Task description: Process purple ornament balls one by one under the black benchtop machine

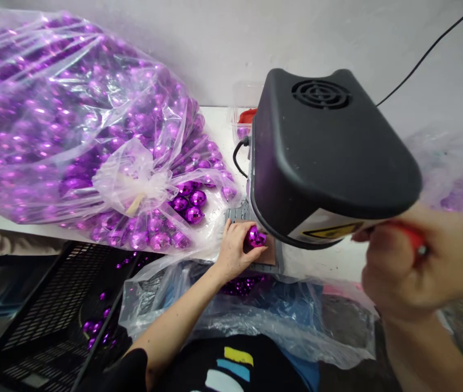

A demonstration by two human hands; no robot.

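Between the thumb and fingers of my left hand (237, 245) is a shiny purple faceted ball (256, 236). I hold it low over a brown pad on the grey base plate (278, 261) of a black machine (333, 158). My right hand (415, 261), slightly blurred, wraps round a red handle (407, 237) at the machine's front right. The machine's housing hides whatever is under it. Several loose purple balls (194, 214) lie on the table just left of my left hand.
A large tied clear bag (141, 109) full of purple balls fills the left of the white table (215, 117). Below hangs an open plastic bag (166, 294) with purple balls inside. A black crate (43, 294) stands lower left. A clear container (242, 98) sits behind the machine.
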